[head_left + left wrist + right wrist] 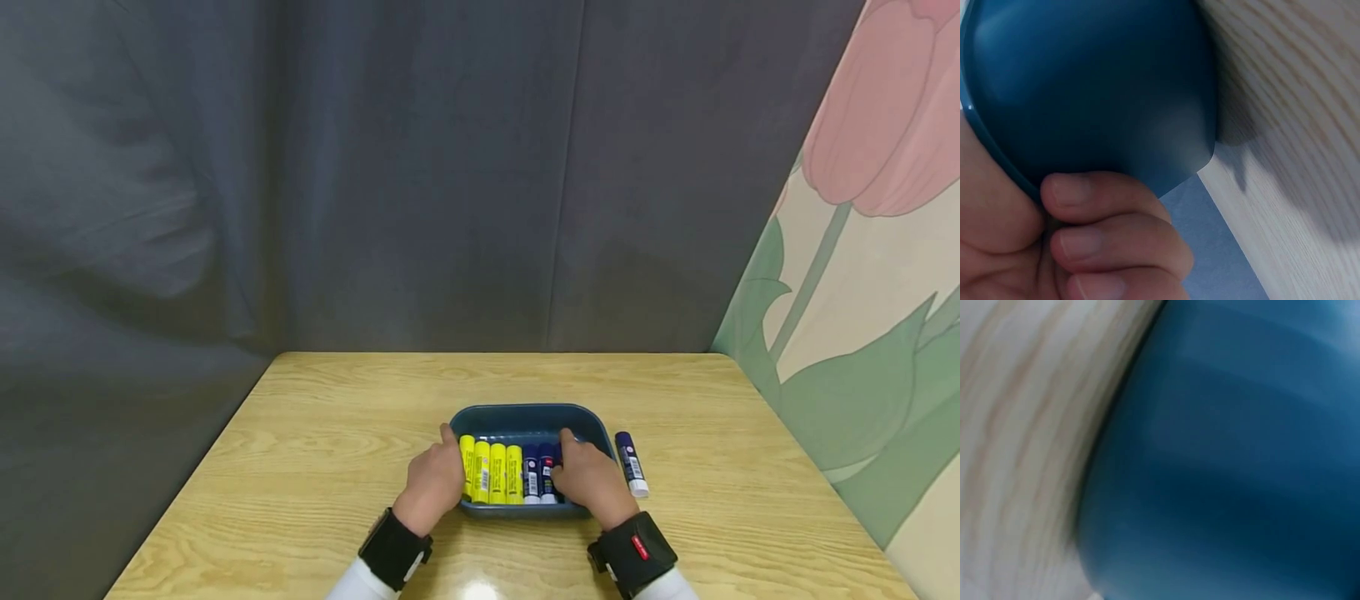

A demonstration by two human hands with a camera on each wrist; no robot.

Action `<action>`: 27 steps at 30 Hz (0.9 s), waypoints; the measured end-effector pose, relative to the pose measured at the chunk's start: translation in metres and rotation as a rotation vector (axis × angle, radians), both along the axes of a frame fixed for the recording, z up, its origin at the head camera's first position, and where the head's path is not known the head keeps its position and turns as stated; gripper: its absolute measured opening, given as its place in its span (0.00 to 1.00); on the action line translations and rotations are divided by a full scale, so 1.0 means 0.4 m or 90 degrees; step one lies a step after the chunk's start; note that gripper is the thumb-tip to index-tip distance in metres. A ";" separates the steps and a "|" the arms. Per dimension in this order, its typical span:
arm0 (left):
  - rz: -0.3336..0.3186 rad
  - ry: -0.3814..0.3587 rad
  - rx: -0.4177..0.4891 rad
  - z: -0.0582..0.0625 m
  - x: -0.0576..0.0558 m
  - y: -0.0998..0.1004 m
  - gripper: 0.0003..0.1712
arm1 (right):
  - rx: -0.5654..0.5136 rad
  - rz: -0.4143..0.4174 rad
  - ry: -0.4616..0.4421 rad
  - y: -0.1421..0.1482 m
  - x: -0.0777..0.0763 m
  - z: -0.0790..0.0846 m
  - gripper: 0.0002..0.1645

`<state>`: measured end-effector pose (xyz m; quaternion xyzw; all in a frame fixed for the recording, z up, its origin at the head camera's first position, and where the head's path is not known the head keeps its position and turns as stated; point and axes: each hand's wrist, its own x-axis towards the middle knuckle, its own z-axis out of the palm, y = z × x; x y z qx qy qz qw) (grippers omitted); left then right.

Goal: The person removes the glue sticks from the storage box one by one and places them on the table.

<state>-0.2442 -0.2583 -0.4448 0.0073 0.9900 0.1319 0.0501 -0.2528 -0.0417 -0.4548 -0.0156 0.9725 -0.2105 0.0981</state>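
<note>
A dark blue plastic bin (517, 511) sits on the table with a row of glue sticks in it. Several yellow glue sticks (497, 475) fill its left part, and dark blue ones with white ends (531, 477) stand beside them. My left hand (435, 482) grips the bin's left side; in the left wrist view its curled fingers (1107, 197) lie at the outer wall. Inside the right part of the bin, my right hand (592, 477) has thumb and forefinger at a dark blue glue stick, mostly hidden by the hand. The right wrist view shows just the bin's wall (1229, 444) and tabletop.
One more dark blue glue stick (631, 463) lies on the wooden table (345, 417), just right of the bin. A dark grey curtain (420, 183) hangs behind the table and along its left. A wall with painted tulips (870, 250) stands at the right.
</note>
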 end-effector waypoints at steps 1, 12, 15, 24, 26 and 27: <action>0.000 -0.001 0.000 0.000 0.001 0.000 0.38 | 0.000 0.000 -0.001 0.000 0.000 -0.001 0.38; 0.012 -0.019 0.002 0.004 -0.002 0.002 0.39 | -0.001 -0.015 0.007 0.000 -0.004 0.002 0.37; 0.013 -0.019 0.001 0.005 -0.003 0.003 0.40 | -0.003 -0.019 0.011 0.001 -0.007 0.005 0.38; 0.007 -0.012 0.001 -0.001 -0.005 0.000 0.40 | 0.002 -0.015 0.024 0.004 -0.004 0.010 0.37; 0.005 -0.007 0.000 -0.001 -0.004 0.000 0.39 | 0.002 -0.016 0.031 0.005 -0.003 0.010 0.36; 0.004 -0.005 0.000 -0.001 -0.004 0.000 0.39 | 0.001 -0.016 0.034 0.005 -0.003 0.010 0.36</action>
